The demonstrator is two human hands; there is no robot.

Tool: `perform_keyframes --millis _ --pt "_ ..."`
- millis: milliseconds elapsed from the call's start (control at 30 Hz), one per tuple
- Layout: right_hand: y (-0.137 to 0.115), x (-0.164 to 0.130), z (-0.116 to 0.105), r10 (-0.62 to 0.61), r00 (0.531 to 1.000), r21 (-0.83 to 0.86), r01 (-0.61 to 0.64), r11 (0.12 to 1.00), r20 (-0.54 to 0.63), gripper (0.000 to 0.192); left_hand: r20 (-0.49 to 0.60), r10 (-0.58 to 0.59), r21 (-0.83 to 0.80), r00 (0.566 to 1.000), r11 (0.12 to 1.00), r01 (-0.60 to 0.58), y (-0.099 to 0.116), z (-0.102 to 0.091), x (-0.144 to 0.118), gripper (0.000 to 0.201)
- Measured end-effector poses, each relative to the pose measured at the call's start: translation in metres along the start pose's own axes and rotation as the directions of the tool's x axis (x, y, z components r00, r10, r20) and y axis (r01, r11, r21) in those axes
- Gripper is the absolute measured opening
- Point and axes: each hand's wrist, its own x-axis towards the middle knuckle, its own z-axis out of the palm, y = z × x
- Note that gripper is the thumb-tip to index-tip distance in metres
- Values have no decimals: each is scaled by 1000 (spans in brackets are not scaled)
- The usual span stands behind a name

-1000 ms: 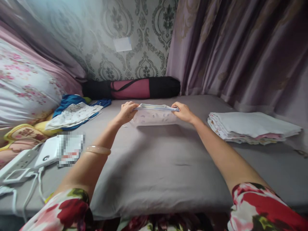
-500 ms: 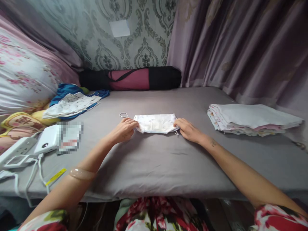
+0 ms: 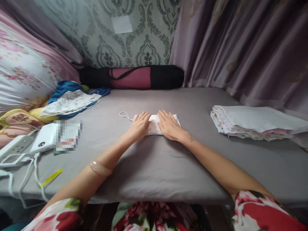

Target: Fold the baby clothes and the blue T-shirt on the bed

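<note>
A small folded white cloth [image 3: 154,123] with a thin string loop [image 3: 123,114] at its left end lies flat on the grey bed sheet [image 3: 154,166]. My left hand [image 3: 140,125] rests palm down on the cloth's left half, fingers spread. My right hand [image 3: 169,125] presses flat on its right half, close beside the left hand. Neither hand grips anything. Most of the cloth is hidden under my palms.
A stack of folded white cloths [image 3: 255,122] sits at the right by the purple curtain [image 3: 240,48]. A black and pink rolled bag [image 3: 132,77] lies along the wall. Loose blue and white fabric [image 3: 72,99], floral bedding, a white charger [image 3: 44,141] and cables lie at the left.
The cloth was held up in the air by both ends, then laid on the sheet. My hands have let go of its ends and moved inward to press flat on it.
</note>
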Motion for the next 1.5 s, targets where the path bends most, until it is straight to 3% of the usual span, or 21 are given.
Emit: perform_keyframes --millis 100,400,733,867,1000,1267,1500 --pt "-14 14 8 -25 1000 -38 26 999 16 60 124 -12 72 992 997 3 10 10 8 51" --pt "2 27 38 -9 998 13 8 1000 65 59 217 -57 76 975 996 41 -8 31 15 58" --pt "0 28 33 2 992 22 -4 1000 123 61 287 -58 70 956 997 40 -4 23 18 58" --pt "2 28 23 5 984 33 -11 999 176 61 254 -23 71 967 997 5 0 17 20 55" --pt "5 24 20 0 995 2 0 1000 97 61 182 37 77 983 996 -52 1 21 22 55" --pt "13 22 35 -3 995 -13 4 1000 96 62 248 20 39 969 999 -31 -2 37 24 58" --pt "13 23 28 5 989 3 -5 1000 147 64 237 46 46 971 997 -59 -5 35 25 58"
